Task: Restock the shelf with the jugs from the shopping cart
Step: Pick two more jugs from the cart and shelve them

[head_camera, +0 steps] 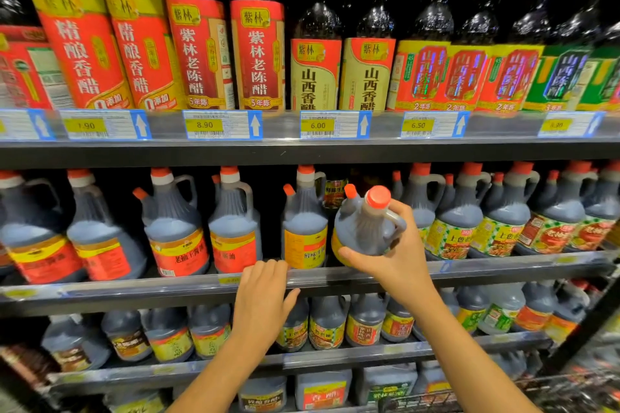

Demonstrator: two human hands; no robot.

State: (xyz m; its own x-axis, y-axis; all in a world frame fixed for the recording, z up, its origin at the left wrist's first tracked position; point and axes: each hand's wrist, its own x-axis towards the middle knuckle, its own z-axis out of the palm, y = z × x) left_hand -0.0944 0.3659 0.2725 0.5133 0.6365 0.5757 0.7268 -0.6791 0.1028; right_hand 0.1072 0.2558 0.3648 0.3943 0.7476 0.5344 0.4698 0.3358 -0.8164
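Here, right hand point(402, 258), fingers wrapped round the tilted jug point(362, 228), just right of the yellow-labelled jug point(304, 241); left hand point(265, 295), fingers relaxed, below it.

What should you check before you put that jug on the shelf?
1. Right hand grips the jug: ok.
2. Red cap on: ok.
3. Jug upright: not ok, it tilts.
4. Left hand out of the way, resting on the shelf edge: ok.
5. Room beside the yellow-label jug: cannot tell, the held jug hides it.
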